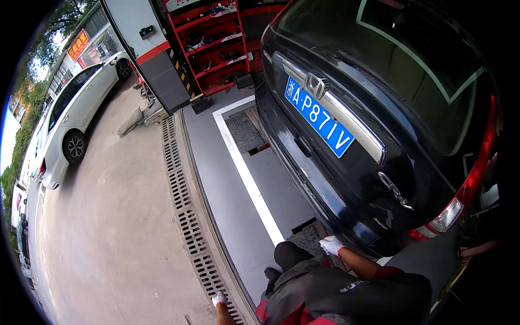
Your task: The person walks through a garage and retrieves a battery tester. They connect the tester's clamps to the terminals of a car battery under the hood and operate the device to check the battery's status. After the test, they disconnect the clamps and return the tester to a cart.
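Observation:
My right hand (331,245), in a white glove with its fingers curled in, is low beside the rear bumper of a dark car (346,189). Whatever those fingers may hold is too small to make out. My left hand (219,299), also white-gloved, hangs over the slotted drain grate (190,230) at the lower edge; its fingers are too small to read. The car's closed tailgate carries a blue licence plate (318,116) under a chrome strip (355,127). A red and clear tail light (447,216) is at the near right corner.
A red shelf rack (208,46) with tools stands beyond the car, next to a grey and white pillar (162,76). Dark textured plates (245,131) are set in the grey floor beside a white line (246,176). A white car (76,119) is parked outside on the left.

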`<move>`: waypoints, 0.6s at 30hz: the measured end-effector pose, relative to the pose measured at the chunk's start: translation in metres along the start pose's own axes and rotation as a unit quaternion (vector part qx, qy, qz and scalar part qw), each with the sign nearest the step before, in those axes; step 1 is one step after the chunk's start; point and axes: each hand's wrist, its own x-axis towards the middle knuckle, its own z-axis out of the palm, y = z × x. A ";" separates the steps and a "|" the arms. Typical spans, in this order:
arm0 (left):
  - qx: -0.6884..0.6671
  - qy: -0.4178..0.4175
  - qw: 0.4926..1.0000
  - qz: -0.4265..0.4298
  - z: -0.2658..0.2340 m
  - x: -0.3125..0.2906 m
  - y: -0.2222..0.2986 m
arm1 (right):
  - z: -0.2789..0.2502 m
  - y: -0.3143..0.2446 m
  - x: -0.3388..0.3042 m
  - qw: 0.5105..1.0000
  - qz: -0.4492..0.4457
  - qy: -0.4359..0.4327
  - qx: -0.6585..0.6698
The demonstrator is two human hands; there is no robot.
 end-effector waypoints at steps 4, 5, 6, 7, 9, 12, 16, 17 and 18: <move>-0.013 -0.030 0.962 0.272 0.057 0.073 0.289 | 0.055 -0.003 0.083 0.988 -0.059 0.101 -0.100; -0.028 -0.031 0.947 0.319 0.068 0.073 0.349 | 0.075 -0.038 0.072 0.993 0.053 0.094 -0.052; -0.036 -0.070 0.929 0.363 0.109 0.066 0.399 | 0.068 0.032 0.123 0.964 -0.074 0.144 -0.209; -0.021 -0.085 0.909 0.408 0.129 0.058 0.442 | 0.080 0.026 0.133 0.983 0.132 0.053 -0.120; 0.018 -0.090 0.886 0.455 0.145 0.074 0.469 | 0.097 0.023 0.158 0.965 0.174 -0.002 -0.196; 0.164 -0.137 0.929 0.303 0.140 0.112 0.432 | 0.094 -0.029 0.196 0.946 0.127 -0.008 -0.298; 0.336 -0.119 0.933 0.047 0.150 0.096 0.378 | 0.080 -0.177 0.278 0.980 0.151 0.127 0.034; 0.338 -0.125 0.932 0.028 0.156 0.099 0.384 | 0.074 -0.220 0.298 0.971 0.148 0.149 0.116; 0.341 -0.133 0.931 0.019 0.168 0.109 0.395 | 0.071 -0.251 0.329 0.957 0.133 0.168 0.194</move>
